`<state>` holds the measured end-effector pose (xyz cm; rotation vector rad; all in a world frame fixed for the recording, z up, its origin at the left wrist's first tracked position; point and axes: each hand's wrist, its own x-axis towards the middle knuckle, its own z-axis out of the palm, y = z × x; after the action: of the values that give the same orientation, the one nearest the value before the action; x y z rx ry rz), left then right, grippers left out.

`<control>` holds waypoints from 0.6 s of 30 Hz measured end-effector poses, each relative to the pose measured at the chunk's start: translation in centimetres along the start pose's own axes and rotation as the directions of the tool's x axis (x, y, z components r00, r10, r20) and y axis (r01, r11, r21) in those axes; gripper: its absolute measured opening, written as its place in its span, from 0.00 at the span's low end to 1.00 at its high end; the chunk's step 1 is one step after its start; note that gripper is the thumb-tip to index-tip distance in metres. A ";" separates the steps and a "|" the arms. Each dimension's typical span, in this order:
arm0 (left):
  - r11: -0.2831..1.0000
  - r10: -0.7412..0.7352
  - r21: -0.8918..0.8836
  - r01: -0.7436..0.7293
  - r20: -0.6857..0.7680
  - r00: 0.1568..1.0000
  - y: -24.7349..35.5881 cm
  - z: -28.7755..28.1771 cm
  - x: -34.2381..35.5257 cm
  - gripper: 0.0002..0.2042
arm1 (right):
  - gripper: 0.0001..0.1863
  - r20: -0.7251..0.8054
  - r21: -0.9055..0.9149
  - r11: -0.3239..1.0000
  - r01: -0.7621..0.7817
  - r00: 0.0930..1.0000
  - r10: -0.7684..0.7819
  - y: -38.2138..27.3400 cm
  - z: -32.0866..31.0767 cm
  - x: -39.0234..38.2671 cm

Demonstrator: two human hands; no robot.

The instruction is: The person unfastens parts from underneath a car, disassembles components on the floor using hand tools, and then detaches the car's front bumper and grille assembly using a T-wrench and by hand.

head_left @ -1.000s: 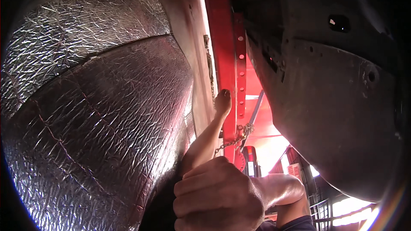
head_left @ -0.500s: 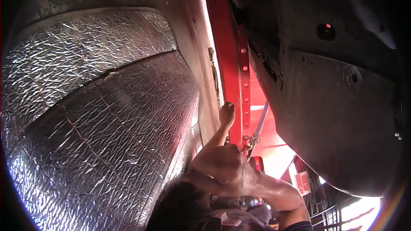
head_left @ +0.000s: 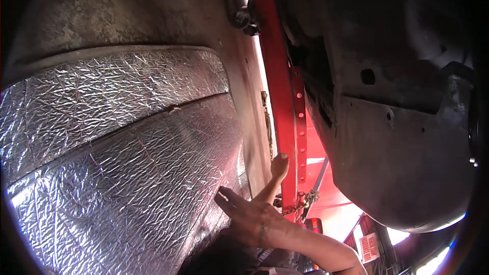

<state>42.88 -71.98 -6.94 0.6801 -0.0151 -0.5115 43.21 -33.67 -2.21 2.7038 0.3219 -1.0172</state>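
A large panel of crinkled silver foil sheet (head_left: pixel 153 147) fills the left side, crossed by a dark seam. My right hand (head_left: pixel 252 219) reaches across from the lower right, its fingers spread towards the foil's right edge. Nothing shows in it; whether the fingertips touch the foil I cannot tell. Beyond it, my left hand (head_left: pixel 279 167) is closed at the left edge of a red metal beam (head_left: pixel 277 86). Its fingers are partly hidden behind that edge.
Right of the beam hangs a dark, curved metal body panel (head_left: pixel 397 153) with holes. A rusty chain (head_left: pixel 308 198) wraps the beam's lower end. Another chain (head_left: pixel 267 122) runs along its left side. A red-and-white sign (head_left: pixel 369 248) stands at the lower right.
The view has shifted, so the foil and beam sit lower and further right. My right hand has gone from curled to spread fingers, nearer the foil. My left hand stays at the beam.
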 end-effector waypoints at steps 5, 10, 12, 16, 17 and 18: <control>1.000 -0.011 0.004 0.011 0.013 1.000 -0.5 -0.6 0.1 0.12 | 0.39 0.011 0.045 0.999 0.005 1.000 -0.006 -0.3 0.2 0.3; 1.000 -0.023 0.002 0.023 0.030 0.999 -0.4 -0.1 -0.2 0.12 | 0.42 -0.072 0.018 0.996 0.093 0.993 -0.091 0.3 0.4 0.1; 1.000 0.002 0.005 -0.002 0.020 1.000 -0.8 -0.1 0.0 0.13 | 0.42 -0.064 0.027 0.995 0.097 0.993 -0.095 0.1 0.4 0.1; 0.999 -0.033 -0.001 0.034 0.037 0.999 -1.2 -0.1 0.1 0.14 | 0.42 -0.030 0.017 0.998 0.062 0.998 -0.061 0.0 0.3 0.2; 0.999 -0.046 0.002 0.046 0.038 0.998 -1.1 -0.2 0.1 0.14 | 0.41 -0.033 0.010 0.998 0.065 0.997 -0.065 0.0 0.3 0.2; 0.998 -0.058 0.004 0.058 0.040 0.997 -1.0 -0.3 0.0 0.14 | 0.41 -0.035 0.011 0.998 0.063 0.997 -0.063 0.1 0.4 0.2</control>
<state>42.49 -72.50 -7.80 0.6745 -0.0338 -0.5814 43.18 -33.82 -2.64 2.7408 0.4111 -0.9939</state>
